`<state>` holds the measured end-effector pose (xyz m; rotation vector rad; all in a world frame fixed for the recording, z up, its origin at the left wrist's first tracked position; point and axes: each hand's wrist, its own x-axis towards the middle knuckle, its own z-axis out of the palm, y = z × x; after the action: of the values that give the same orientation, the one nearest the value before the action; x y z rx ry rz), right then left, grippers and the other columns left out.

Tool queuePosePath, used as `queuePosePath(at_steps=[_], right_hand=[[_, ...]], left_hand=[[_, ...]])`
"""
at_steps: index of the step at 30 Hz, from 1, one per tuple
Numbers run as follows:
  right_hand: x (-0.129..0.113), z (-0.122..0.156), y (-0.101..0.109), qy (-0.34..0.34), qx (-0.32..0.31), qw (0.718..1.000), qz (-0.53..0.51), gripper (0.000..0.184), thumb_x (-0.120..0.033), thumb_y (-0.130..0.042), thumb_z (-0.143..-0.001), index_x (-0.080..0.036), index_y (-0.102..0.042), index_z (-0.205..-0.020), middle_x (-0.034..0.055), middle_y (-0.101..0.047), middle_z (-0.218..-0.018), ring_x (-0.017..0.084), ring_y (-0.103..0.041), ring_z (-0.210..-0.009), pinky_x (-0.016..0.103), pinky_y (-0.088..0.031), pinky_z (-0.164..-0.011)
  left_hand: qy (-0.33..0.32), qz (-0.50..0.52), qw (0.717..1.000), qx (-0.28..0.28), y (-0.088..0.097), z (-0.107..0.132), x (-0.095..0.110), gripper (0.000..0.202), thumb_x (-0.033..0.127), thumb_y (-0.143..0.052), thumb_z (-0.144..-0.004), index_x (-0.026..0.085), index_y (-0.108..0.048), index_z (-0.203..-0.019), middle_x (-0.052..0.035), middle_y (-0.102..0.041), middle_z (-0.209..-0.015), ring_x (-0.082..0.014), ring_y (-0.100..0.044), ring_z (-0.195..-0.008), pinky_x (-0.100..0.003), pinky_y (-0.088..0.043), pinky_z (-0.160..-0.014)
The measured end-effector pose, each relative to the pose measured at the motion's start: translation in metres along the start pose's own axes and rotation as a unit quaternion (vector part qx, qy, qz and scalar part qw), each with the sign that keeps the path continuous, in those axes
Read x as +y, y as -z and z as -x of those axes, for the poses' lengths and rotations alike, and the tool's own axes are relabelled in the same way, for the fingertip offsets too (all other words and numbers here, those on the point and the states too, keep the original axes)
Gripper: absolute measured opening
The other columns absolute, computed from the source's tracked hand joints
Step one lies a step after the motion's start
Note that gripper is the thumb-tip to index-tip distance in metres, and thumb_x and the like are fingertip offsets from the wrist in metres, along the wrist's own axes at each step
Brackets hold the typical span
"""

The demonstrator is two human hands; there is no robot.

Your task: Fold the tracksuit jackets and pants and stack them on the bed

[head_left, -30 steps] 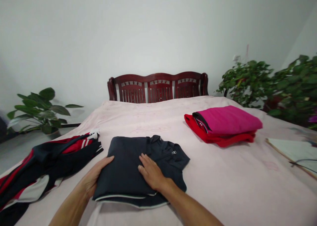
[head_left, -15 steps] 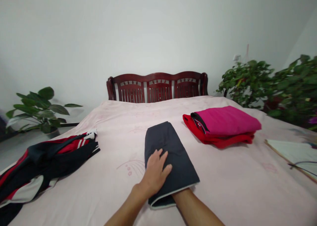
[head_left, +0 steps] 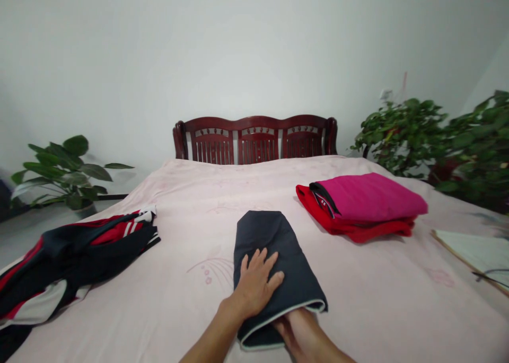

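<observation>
Seen from the head camera, with the headboard at twelve o'clock, a dark navy garment (head_left: 274, 251) lies folded into a long, narrow strip near the middle of a bed with a pale pink cover (head_left: 377, 299). The strip runs from the near side of the bed toward twelve o'clock, and a white piped edge (head_left: 280, 320) shows at its near end.

The left hand (head_left: 254, 286) rests palm down on the strip, its fingers (head_left: 260, 265) spread moderately and lying flat on the cloth, holding nothing. The right hand (head_left: 298, 334) sits at the strip's near end, at about five o'clock from the left hand, and passes under the piped edge. Its fingers are hidden by the cloth, so their spread or hold cannot be told.

A red and black track jacket (head_left: 79, 262) lies in a loose heap at nine o'clock, well apart from the strip. A folded magenta garment (head_left: 369, 198) sits on a folded red garment (head_left: 330, 220) at two o'clock, just beside the strip's far end. A pale board (head_left: 473, 254) lies at three o'clock. Beyond the bed stand a dark red wooden headboard (head_left: 254, 140), a broad-leaved potted plant (head_left: 67, 172) at ten o'clock and bushy green plants (head_left: 405, 135) at one o'clock
</observation>
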<state>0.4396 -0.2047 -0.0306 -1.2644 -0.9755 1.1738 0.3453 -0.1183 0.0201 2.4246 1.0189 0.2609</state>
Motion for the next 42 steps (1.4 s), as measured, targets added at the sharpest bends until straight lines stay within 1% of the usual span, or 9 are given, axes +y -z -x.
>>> queuePosePath(at_steps=[5, 8, 10, 12, 15, 19, 23, 34, 42], right_hand=[[-0.053, 0.037, 0.044, 0.023, -0.235, 0.93, 0.282, 0.027, -0.026, -0.065, -0.071, -0.021, -0.075, -0.096, 0.0054, -0.075, -0.098, 0.028, -0.067, -0.098, 0.038, -0.047, -0.094], [-0.101, 0.021, 0.052, 0.005, -0.194, 0.942, 0.275, 0.039, -0.036, -0.046, -0.091, -0.018, -0.07, -0.115, 0.0056, -0.076, -0.09, 0.023, -0.07, -0.085, 0.036, -0.053, -0.083], [-0.124, -0.01, 0.048, 0.098, -0.124, 0.945, 0.288, 0.045, -0.042, -0.04, -0.096, -0.02, -0.062, -0.129, 0.0085, -0.072, -0.114, 0.023, -0.066, -0.106, 0.038, -0.049, -0.095], [-0.134, -0.051, 0.04, 0.227, -0.079, 0.898, 0.368, 0.046, -0.043, -0.041, -0.098, -0.023, -0.057, -0.136, 0.008, -0.056, -0.142, 0.024, -0.047, -0.134, 0.043, -0.031, -0.115], [-0.119, -0.115, 0.027, 0.293, -0.129, 0.805, 0.5, 0.051, -0.044, -0.037, -0.099, -0.024, -0.046, -0.146, 0.0069, -0.034, -0.158, 0.024, -0.023, -0.148, 0.047, -0.016, -0.121], [-0.069, -0.174, 0.02, 0.246, -0.183, 0.725, 0.616, 0.058, -0.046, -0.041, -0.098, -0.025, -0.036, -0.151, 0.0059, -0.024, -0.162, 0.026, -0.012, -0.15, 0.05, -0.009, -0.121], [-0.041, -0.199, 0.025, 0.238, -0.2, 0.727, 0.612, 0.062, -0.051, -0.03, -0.1, -0.024, -0.024, -0.156, 0.0048, -0.017, -0.164, 0.023, -0.01, -0.151, 0.047, -0.008, -0.121], [-0.05, -0.198, 0.022, 0.167, -0.135, 0.734, 0.644, 0.068, -0.054, -0.023, -0.099, -0.018, -0.022, -0.156, 0.0076, -0.019, -0.163, 0.024, -0.013, -0.15, 0.046, -0.009, -0.121], [-0.04, -0.176, 0.066, 0.146, -0.006, 0.699, 0.7, 0.069, -0.056, -0.032, -0.096, -0.016, -0.034, -0.152, 0.0139, -0.026, -0.16, 0.029, -0.014, -0.15, 0.049, -0.006, -0.12]], left_hand=[[-0.009, -0.022, 1.0, -0.006, -0.007, -0.002, -0.003, 0.064, 0.058, -0.034, -0.094, 0.03, -0.034, -0.152, -0.0104, -0.025, -0.162, -0.0297, -0.015, -0.15, -0.06, -0.008, -0.119], [-0.029, -0.044, 0.999, 0.01, -0.012, -0.001, -0.003, 0.065, 0.057, -0.039, -0.093, 0.03, -0.034, -0.152, -0.0111, -0.025, -0.162, -0.0306, -0.016, -0.15, -0.059, -0.008, -0.119], [-0.035, -0.057, 0.997, 0.028, -0.014, 0.001, 0.0, 0.066, 0.058, -0.042, -0.092, 0.03, -0.036, -0.151, -0.0115, -0.027, -0.161, -0.032, -0.017, -0.15, -0.06, -0.008, -0.119], [-0.036, -0.068, 0.996, 0.046, -0.016, 0.005, 0.003, 0.066, 0.061, -0.042, -0.091, 0.03, -0.039, -0.149, -0.0124, -0.03, -0.16, -0.0332, -0.02, -0.149, -0.06, -0.009, -0.119], [-0.056, -0.074, 0.994, 0.049, -0.016, 0.013, 0.009, 0.066, 0.063, -0.036, -0.093, 0.029, -0.04, -0.149, -0.0142, -0.028, -0.16, -0.0333, -0.02, -0.149, -0.059, -0.01, -0.12], [-0.081, -0.074, 0.994, 0.014, -0.017, 0.022, 0.012, 0.065, 0.063, -0.032, -0.094, 0.03, -0.038, -0.15, -0.0137, -0.023, -0.162, -0.0334, -0.017, -0.149, -0.061, -0.012, -0.119], [-0.094, -0.094, 0.991, 0.004, -0.023, 0.021, 0.01, 0.064, 0.061, -0.034, -0.094, 0.029, -0.038, -0.15, -0.0138, -0.026, -0.161, -0.0343, -0.019, -0.149, -0.063, -0.013, -0.118], [-0.119, -0.126, 0.984, 0.04, -0.035, 0.036, 0.005, 0.058, 0.049, -0.045, -0.094, 0.034, -0.037, -0.15, -0.011, -0.03, -0.16, -0.0359, -0.024, -0.147, -0.067, -0.02, -0.115], [-0.164, -0.204, 0.958, 0.118, -0.073, 0.059, -0.02, 0.073, 0.038, -0.06, -0.087, 0.039, -0.027, -0.152, -0.0076, -0.032, -0.159, -0.0401, -0.031, -0.143, -0.071, -0.033, -0.107]])
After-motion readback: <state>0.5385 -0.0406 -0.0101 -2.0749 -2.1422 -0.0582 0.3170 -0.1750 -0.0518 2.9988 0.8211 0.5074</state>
